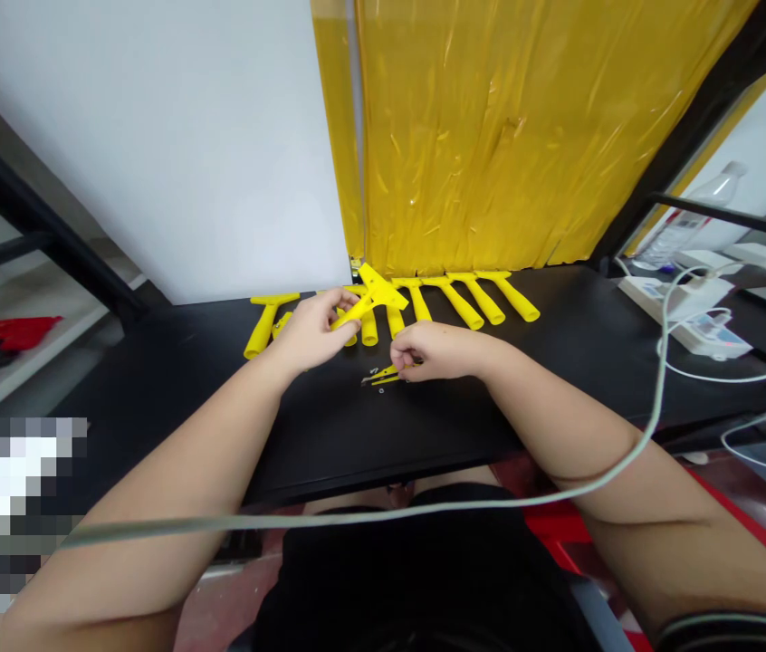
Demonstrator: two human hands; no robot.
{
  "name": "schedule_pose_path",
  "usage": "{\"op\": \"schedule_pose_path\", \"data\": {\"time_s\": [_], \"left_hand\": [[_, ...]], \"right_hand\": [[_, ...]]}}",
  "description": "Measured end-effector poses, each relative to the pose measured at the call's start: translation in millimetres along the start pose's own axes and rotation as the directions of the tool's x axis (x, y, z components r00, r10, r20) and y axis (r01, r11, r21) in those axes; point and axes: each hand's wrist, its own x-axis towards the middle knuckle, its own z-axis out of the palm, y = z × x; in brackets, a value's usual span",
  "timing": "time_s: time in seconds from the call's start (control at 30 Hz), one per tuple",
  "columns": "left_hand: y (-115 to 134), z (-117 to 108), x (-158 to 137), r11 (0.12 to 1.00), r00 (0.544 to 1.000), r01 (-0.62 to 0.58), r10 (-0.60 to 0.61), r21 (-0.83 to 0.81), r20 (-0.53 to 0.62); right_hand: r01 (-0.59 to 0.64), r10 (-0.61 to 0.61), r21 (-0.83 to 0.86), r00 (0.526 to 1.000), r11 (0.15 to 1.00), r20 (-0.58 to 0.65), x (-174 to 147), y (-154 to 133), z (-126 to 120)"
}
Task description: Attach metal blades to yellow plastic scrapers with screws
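My left hand (320,328) is closed around the shaft of a yellow T-shaped plastic handle (381,291), which it holds tilted above the table, broad head up and to the right. A little to the right, my right hand (434,351) hovers low with fingers curled together; whatever they pinch, if anything, is hidden. Beside those fingertips lie flat yellow strips (387,378) and small metal bits (381,390). Behind both hands, several similar yellow handles (517,298) lie side by side, some partly covered by my hands. Another yellow handle (261,330) rests left of my left hand.
The black table (369,444) meets a white panel (220,163) and yellow plastic sheeting (492,136) at its back. A pale cable (424,512) crosses in front of my forearms. At right are white power strips (702,330) and a clear bottle (695,213).
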Motion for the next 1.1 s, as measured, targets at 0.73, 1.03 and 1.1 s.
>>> {"op": "schedule_pose_path", "data": {"time_s": [0.73,1.03,1.1], "left_hand": [[12,-2,-6,0.929,0.949,-0.294,0.254,0.225,0.189],[17,2,-9,0.891,0.955,-0.277,0.213,0.360,0.208],[18,3,-9,0.884,0.955,-0.276,0.208,0.378,0.210]], "right_hand": [[0.029,0.286,0.724,0.907,0.689,-0.309,-11,51,-23],[0.037,0.222,0.630,0.918,0.776,-0.328,-4,59,-17],[0.065,0.212,0.656,0.918,0.752,-0.335,-3,61,-16]]}}
